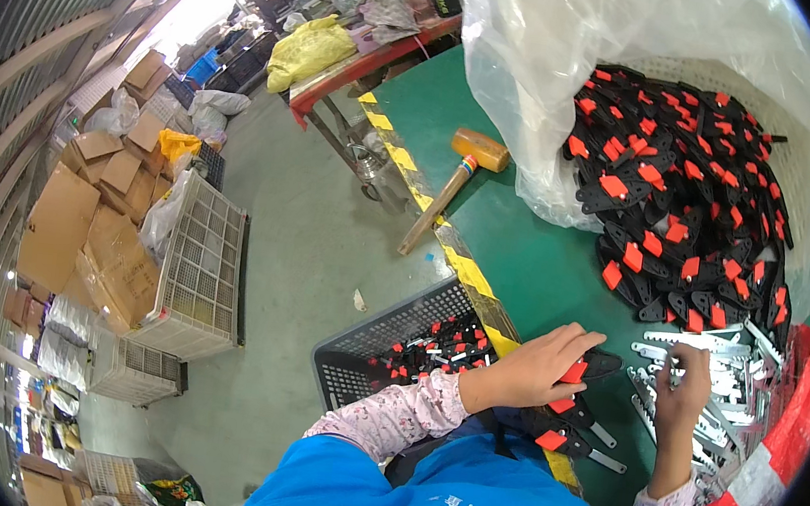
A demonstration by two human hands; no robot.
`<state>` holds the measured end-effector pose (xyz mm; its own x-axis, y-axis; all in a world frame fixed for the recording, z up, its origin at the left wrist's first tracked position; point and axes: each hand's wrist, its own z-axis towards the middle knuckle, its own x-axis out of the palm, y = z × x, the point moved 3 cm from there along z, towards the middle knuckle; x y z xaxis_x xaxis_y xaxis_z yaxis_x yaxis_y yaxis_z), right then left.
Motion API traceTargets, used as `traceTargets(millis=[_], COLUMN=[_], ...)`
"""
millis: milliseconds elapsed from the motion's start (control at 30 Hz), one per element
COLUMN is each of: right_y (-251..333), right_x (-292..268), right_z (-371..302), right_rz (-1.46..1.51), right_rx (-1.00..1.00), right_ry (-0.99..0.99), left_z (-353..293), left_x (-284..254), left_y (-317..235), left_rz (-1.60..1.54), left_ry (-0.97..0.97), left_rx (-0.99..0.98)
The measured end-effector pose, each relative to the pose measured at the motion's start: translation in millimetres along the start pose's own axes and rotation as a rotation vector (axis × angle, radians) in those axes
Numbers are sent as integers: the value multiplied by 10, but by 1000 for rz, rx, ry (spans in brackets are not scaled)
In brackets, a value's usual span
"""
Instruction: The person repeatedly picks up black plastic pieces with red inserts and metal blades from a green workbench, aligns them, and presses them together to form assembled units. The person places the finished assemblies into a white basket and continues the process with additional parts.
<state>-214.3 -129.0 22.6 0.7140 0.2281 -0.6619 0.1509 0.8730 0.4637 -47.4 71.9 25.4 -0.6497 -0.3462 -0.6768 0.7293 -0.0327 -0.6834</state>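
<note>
My left hand (539,370) is closed over a black tool handle with a red tab (600,366) at the near edge of the green bench. Beside it lie black handles (560,423) with red tabs, silver blade ends sticking out of them. My right hand (685,387) is curled, thumb and fingers together, over a pile of silver saw blades (727,405); whether a blade sits between the fingertips is hidden. Beyond both hands, a large heap of black handles with red tabs (680,204) spills from a clear plastic bag (518,96).
A wooden mallet (453,184) lies on the green bench (517,231), near its yellow-black striped edge. Against that edge stands a grey crate (337,370) holding finished-looking handles. A red and white bag (766,464) borders the blades. White crates (209,261) and cardboard boxes stand at left.
</note>
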Motion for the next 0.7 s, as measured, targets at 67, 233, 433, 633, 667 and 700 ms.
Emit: traceTargets(millis=[67, 233, 433, 633, 667, 700], right_y=[-126, -130, 117, 198, 199, 114], right_x=[-15, -119, 40, -100, -137, -66], right_z=[-182, -261, -450, -448, -495, -547], right_rz=[355, 1051, 1042, 1055, 1010, 1020], right_rx=[299, 774, 842, 819, 841, 765], right_ry=[-255, -362, -299, -446, -439, -394], left_z=[13, 34, 44, 3, 34, 50], left_x=[16, 100, 129, 28, 65, 62], left_y=[48, 76, 14, -10, -10, -12], left_rz=[9, 11, -33, 4, 6, 6], left_ry=[12, 33, 10, 18, 6, -4], left_rx=[23, -31, 4, -55, -4, 48])
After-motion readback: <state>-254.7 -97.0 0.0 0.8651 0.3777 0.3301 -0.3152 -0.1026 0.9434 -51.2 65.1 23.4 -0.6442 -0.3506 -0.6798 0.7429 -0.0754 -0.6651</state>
